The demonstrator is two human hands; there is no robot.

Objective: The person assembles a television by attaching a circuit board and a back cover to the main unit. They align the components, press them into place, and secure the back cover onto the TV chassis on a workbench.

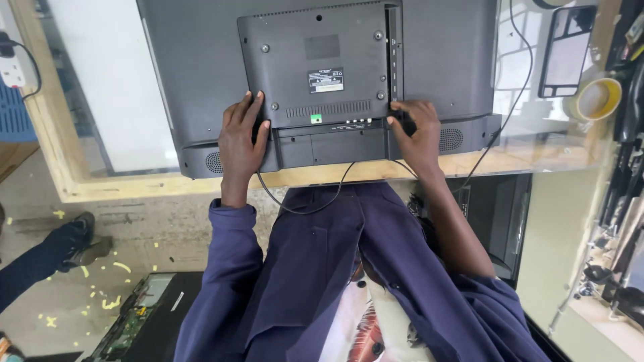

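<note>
Television point(201, 74), dark grey, lies face down on the glass-topped worktop point(107, 87) in front of me, its back panel turned up and its lower edge close to the wooden rim nearest my body. My left hand point(240, 137) rests flat on the back near the lower left corner of the raised centre cover point(315, 40), fingers spread and pressing on the plastic, gripping nothing. My right hand point(416, 137) sits at the lower right corner of that cover, fingers curled together around a small black plug point(404, 121); it looks pinched between thumb and forefinger, though my knuckles hide part of it. A thin black cable point(308, 204) hangs from under the set, loops down over my blue jacket point(315, 268) and runs up again toward my right hand. A second black cord point(520, 67) trails across the glass on the right side. A white label point(326, 80) and a small green sticker point(316, 118) sit on the centre cover, with a row of vent slots between them. Farther right on the worktop lie a phone point(567, 50) and a roll of yellow tape point(594, 99), well apart from my hands. Down on the floor point(134, 228) to the left I see another person's leg and shoe point(60, 245), and an opened set with a green circuit board point(131, 325).
</note>
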